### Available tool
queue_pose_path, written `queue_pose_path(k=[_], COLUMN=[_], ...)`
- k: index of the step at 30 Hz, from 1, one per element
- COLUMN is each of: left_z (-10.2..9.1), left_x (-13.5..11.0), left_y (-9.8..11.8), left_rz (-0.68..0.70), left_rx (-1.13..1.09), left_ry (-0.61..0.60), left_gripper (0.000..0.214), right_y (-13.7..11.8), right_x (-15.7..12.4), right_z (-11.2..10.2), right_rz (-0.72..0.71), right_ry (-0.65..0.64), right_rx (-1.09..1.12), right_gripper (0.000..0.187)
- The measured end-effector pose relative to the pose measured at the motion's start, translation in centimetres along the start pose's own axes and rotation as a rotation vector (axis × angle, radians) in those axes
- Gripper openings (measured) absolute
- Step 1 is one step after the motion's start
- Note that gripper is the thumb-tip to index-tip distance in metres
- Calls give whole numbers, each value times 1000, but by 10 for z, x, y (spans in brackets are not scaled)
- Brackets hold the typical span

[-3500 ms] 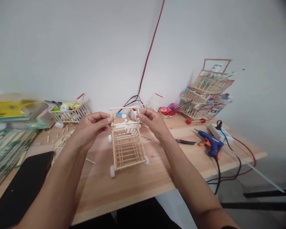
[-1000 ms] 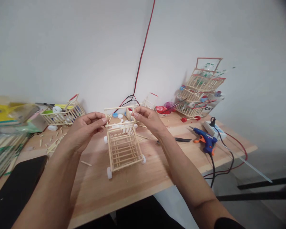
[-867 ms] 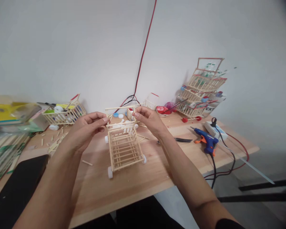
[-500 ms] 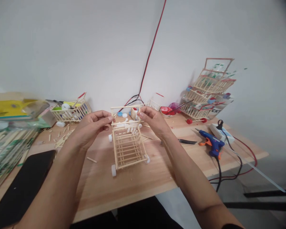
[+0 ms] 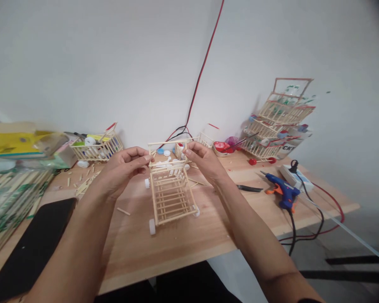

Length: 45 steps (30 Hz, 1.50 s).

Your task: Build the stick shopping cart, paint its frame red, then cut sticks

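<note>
A small cart [image 5: 172, 195] built from thin wooden sticks stands on the wooden table, its white wheels [image 5: 152, 227] at the corners. At its far end rises a stick handle frame [image 5: 167, 143]. My left hand [image 5: 126, 168] pinches the left upright of that frame between thumb and fingers. On the opposite side, my right hand [image 5: 202, 160] pinches the right upright near the top bar. Whether any glue lies at the joints is too small to tell. Behind the cart are loose white and blue bottle caps [image 5: 166, 153], partly hidden by the frame.
A blue glue gun [image 5: 284, 191] lies at right beside a white power strip [image 5: 295, 177], cables trailing off the edge. Stacked stick carts [image 5: 278, 120] stand behind. At left are a black phone [image 5: 34, 244], bundled sticks [image 5: 15, 202] and a filled cart [image 5: 97, 147]. A black-handled tool [image 5: 249, 188] lies right of centre.
The whole view has shifted slightly, so everything appears a little further right. Both hands keep the same pinch on the handle frame; the cart stays in place.
</note>
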<state>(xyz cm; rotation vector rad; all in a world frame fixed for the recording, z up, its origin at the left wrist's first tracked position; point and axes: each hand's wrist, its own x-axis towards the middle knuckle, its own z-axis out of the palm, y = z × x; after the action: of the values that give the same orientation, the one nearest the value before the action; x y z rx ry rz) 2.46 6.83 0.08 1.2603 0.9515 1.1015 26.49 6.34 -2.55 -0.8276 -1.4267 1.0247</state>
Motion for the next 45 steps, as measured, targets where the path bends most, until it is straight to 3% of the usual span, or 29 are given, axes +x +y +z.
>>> queue_pose_path(k=[13, 32, 45], left_z=[-2, -10, -14], left_x=[-3, -6, -3], left_y=[0, 0, -7], left_rz=[4, 29, 65], left_rx=[12, 40, 75], left_ry=[16, 75, 77], left_gripper=[33, 28, 30], right_y=[-3, -18, -11], right_x=[0, 1, 3], right_z=[6, 1, -10], right_rz=[43, 48, -88], right_ry=[24, -17, 56], right_rx=[-14, -105, -268], right_gripper=[38, 27, 41])
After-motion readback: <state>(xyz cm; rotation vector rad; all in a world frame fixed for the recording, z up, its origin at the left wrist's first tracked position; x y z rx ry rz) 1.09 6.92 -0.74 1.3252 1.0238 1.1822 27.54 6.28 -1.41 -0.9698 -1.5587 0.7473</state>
